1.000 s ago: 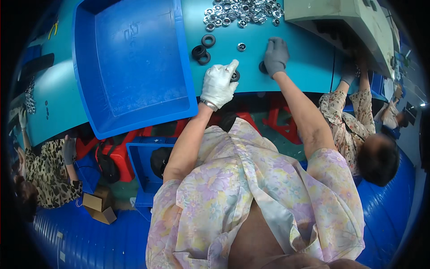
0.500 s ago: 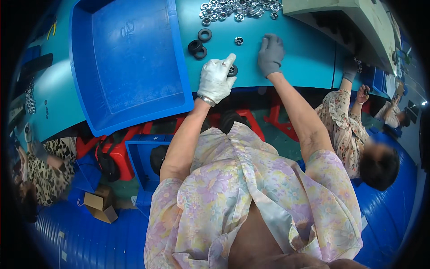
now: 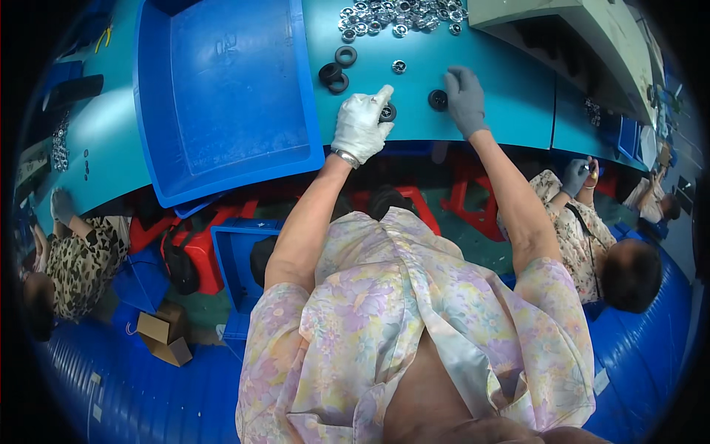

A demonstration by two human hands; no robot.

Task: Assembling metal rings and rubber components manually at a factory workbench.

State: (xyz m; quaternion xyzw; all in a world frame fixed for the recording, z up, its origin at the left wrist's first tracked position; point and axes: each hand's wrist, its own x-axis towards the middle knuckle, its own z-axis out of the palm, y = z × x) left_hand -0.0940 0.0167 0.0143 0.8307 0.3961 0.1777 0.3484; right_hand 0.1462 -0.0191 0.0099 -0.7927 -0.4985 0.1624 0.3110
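Observation:
My left hand point(image 3: 361, 127), in a white glove, is closed on a small black wheel with a silvery hub point(image 3: 387, 112) at the near part of the turquoise table. My right hand point(image 3: 466, 102), in a grey glove, lies on the table with its fingers stretched forward. Just left of it, a second black wheel point(image 3: 438, 99) rests flat. Beyond my hands a single chrome hub point(image 3: 399, 66) sits apart. Several black rubber tyres point(image 3: 345, 56) lie together past my left hand. A loose pile of chrome hubs point(image 3: 403, 16) is spread at the far side.
A big blue tray point(image 3: 314, 122) stands left of my left hand. A pale machine housing point(image 3: 577, 44) rises at the far right. Other people sit at the table on both sides. Red stools point(image 3: 473, 200) and a blue crate point(image 3: 229, 259) are below the table edge.
My right hand has shifted right, and the black wheel beside it now shows. My left hand keeps its wheel. The whole view has moved slightly.

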